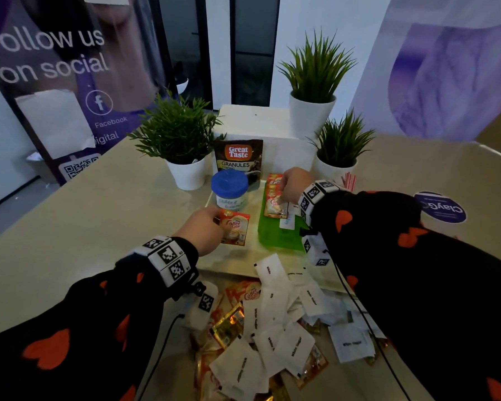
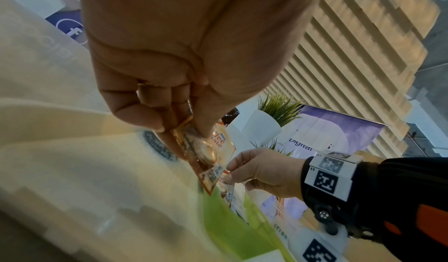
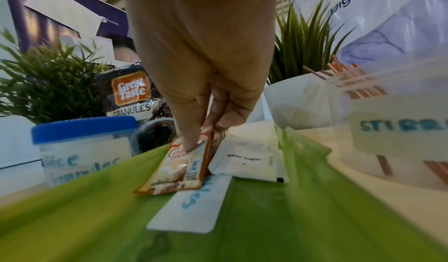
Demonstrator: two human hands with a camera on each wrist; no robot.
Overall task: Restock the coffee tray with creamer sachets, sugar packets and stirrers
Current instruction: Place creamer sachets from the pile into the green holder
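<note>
My left hand pinches one orange Coffee-mate creamer sachet by its corner, just left of the green container on the white tray. The left wrist view shows thumb and fingers of the left hand clamped on the held sachet. My right hand reaches down into the green container and pinches upright creamer sachets there. A white sugar packet lies beside them. Red-striped stirrers stand to the right in a labelled tub.
A loose pile of white sugar packets and creamer sachets lies at the table's near edge. A blue-lidded jar and a Great Taste pouch stand at the tray's back. Three potted plants ring the rear.
</note>
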